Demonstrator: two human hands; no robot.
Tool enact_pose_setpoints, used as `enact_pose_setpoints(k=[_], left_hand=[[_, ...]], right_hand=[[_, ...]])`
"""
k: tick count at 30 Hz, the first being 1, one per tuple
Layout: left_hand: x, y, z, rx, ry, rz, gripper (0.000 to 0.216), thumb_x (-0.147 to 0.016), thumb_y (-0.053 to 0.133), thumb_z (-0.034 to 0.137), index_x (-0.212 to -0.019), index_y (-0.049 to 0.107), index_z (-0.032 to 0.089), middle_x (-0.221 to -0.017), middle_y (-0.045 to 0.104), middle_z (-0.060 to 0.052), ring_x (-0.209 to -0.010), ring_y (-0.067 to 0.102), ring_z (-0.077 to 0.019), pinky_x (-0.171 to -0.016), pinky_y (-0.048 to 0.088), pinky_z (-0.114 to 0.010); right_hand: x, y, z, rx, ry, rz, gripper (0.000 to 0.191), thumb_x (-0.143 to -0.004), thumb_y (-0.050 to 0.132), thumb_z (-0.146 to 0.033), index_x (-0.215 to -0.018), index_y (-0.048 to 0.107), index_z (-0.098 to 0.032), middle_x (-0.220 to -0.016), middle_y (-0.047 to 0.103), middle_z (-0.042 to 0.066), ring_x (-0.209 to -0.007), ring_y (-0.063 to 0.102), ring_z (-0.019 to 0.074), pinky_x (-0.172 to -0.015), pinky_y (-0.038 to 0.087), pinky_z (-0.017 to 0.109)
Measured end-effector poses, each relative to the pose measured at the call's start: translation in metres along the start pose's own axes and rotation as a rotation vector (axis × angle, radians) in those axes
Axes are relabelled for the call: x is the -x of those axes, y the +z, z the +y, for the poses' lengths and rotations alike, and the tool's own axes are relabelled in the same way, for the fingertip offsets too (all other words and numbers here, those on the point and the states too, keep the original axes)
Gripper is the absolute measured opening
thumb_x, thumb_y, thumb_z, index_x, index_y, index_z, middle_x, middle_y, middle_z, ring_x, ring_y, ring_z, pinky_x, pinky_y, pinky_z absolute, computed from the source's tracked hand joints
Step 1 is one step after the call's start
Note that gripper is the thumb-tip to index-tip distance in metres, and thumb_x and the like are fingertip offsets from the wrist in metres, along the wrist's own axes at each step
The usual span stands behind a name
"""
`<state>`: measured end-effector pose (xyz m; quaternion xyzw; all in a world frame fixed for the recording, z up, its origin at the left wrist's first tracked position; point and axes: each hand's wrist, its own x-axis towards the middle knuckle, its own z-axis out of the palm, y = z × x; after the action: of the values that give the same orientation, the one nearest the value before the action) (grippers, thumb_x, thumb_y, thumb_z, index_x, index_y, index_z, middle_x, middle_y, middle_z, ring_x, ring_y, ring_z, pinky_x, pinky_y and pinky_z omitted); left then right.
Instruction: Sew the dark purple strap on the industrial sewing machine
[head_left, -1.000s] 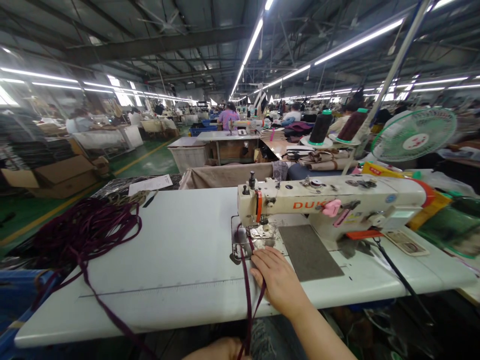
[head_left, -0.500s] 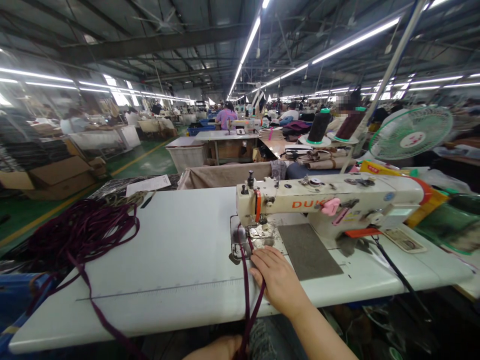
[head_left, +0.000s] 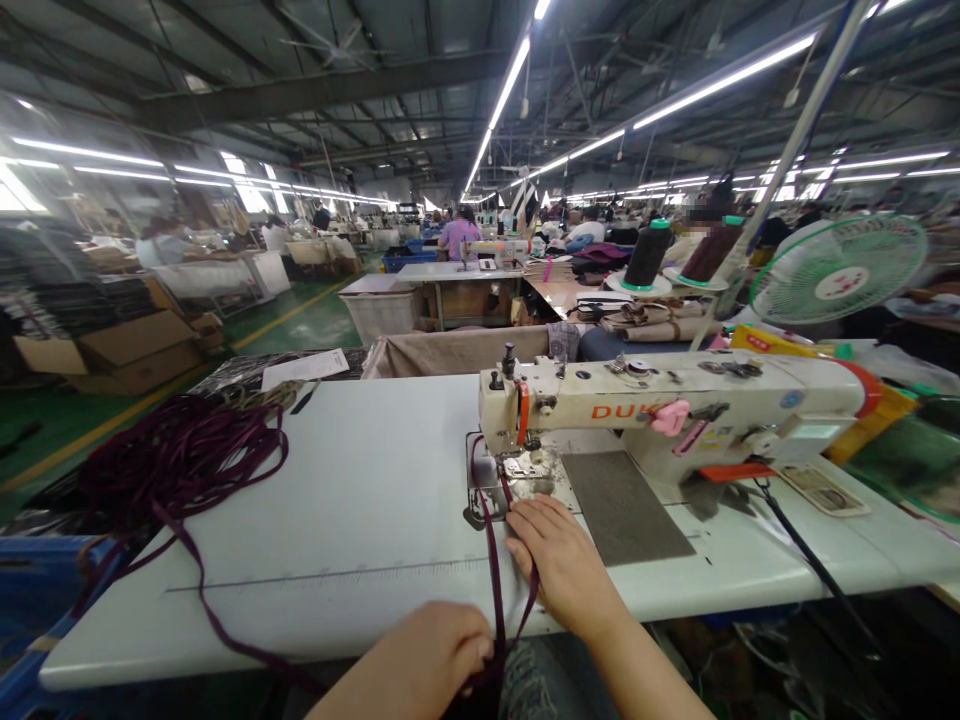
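Observation:
A cream sewing machine (head_left: 675,405) stands on a white table (head_left: 360,500). A dark maroon strap (head_left: 494,560) runs from under its presser foot (head_left: 517,465) toward me. My right hand (head_left: 566,565) lies flat on the table beside the foot, fingers pressing the strap. My left hand (head_left: 431,655) is at the table's near edge, closed around the strap's lower part. A large tangle of the same maroon strap (head_left: 176,455) lies at the table's left end, with a strand trailing off the front edge.
Two thread cones (head_left: 645,255) stand behind the machine, a green-rimmed fan (head_left: 836,270) at right. A grey mat (head_left: 626,505) lies on the machine bed. Cardboard boxes (head_left: 112,350) sit at left. Other people work at distant tables (head_left: 457,270).
My left hand has risen into view at the table's near edge, gripping the strap. My right hand stays by the presser foot.

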<state>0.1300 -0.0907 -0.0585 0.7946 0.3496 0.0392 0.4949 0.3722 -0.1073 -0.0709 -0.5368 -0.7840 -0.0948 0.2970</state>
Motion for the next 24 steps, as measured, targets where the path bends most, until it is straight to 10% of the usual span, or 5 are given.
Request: enact_pose_setpoints(k=[6, 15, 24], left_hand=[[-0.035, -0.024, 0.003, -0.361, 0.163, 0.525, 0.04, -0.103, 0.044, 0.028, -0.136, 0.064, 0.014, -0.143, 0.067, -0.016, -0.135, 0.06, -0.0275, -0.119, 0.046, -0.047], [-0.072, -0.043, -0.028, -0.801, 0.071, 0.416, 0.067, -0.107, 0.049, 0.049, -0.164, 0.036, 0.018, -0.173, 0.036, -0.012, -0.162, 0.028, -0.0327, -0.131, 0.028, -0.061], [-0.01, 0.018, -0.052, -0.917, 0.202, 0.402, 0.085, -0.098, 0.062, 0.039, -0.17, 0.02, 0.019, -0.175, 0.026, -0.01, -0.162, 0.028, -0.0343, -0.129, 0.035, -0.06]], right_hand=[[0.0, -0.001, 0.0, -0.018, -0.005, 0.001, 0.024, -0.107, 0.055, -0.028, -0.121, 0.072, -0.018, -0.124, 0.077, 0.011, -0.117, 0.071, 0.0254, -0.116, 0.052, 0.05], [0.0, -0.001, 0.001, -0.019, -0.007, 0.001, 0.023, -0.107, 0.055, -0.027, -0.122, 0.07, -0.018, -0.124, 0.077, 0.01, -0.116, 0.071, 0.0265, -0.114, 0.053, 0.051], [0.001, 0.001, 0.001, -0.022, -0.013, 0.015, 0.022, -0.105, 0.058, -0.028, -0.121, 0.071, -0.018, -0.126, 0.076, 0.011, -0.117, 0.071, 0.0269, -0.114, 0.053, 0.051]])
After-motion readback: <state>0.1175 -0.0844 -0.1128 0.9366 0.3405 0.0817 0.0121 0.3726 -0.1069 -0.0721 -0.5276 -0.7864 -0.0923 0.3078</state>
